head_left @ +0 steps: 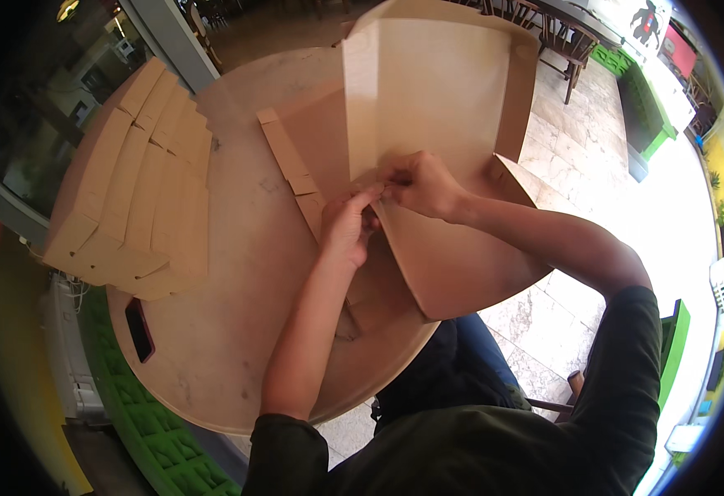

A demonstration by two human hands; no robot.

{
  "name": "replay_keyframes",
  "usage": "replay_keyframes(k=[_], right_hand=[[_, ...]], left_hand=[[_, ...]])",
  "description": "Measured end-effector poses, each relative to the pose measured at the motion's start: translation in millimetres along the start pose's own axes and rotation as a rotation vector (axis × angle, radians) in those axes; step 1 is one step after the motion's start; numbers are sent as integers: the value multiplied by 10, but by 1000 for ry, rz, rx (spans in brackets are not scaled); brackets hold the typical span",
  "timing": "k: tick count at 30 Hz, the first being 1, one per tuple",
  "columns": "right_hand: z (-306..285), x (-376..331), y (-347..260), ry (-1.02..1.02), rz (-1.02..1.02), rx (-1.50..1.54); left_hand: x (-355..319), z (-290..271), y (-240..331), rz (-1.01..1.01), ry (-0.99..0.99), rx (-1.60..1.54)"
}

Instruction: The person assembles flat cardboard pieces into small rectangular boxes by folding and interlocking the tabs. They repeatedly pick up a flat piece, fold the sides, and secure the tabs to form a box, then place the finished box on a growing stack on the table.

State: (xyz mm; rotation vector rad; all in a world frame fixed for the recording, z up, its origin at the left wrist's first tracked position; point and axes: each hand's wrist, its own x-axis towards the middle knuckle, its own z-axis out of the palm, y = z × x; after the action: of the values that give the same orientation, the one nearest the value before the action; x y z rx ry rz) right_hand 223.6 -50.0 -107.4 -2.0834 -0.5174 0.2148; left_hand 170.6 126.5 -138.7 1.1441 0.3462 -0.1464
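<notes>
On the round surface [238,347], left to right: a dark phone [139,329] and stacked folded boxes [134,198] lie left of the unfolded cardboard box [428,107], whose flap left hand [347,227] and right hand [420,183] pinch.

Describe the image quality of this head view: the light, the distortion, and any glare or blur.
Head view: daylight, brightest on the tiled floor at right, nearly washed out toward the rim; fisheye bends the round table edge and leaves black corners; the cardboard box, left hand and right hand are fairly sharp; the stack of folded boxes and phone look softer; the left side beyond the table is dim.
</notes>
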Motion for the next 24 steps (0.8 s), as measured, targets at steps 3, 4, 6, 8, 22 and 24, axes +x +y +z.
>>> replay_keyframes(k=[3,4,6,8,22,24], right_hand=[[-75,-106,10,16,-17,63],[-81,-142,4,45,-48,76],[-89,-197,-22,96,-72,97],[-97,-258,-46,98,-90,4],[-56,-394,-90,255,-457,-56],[-49,-390,-91,272,-478,-96]], left_hand=[[-73,176,-9,67,35,-32],[-101,205,-8,110,23,-25],[-130,243,4,118,29,-27],[-143,262,15,130,23,-34],[-207,309,23,123,19,-51],[-207,307,18,141,19,-43]])
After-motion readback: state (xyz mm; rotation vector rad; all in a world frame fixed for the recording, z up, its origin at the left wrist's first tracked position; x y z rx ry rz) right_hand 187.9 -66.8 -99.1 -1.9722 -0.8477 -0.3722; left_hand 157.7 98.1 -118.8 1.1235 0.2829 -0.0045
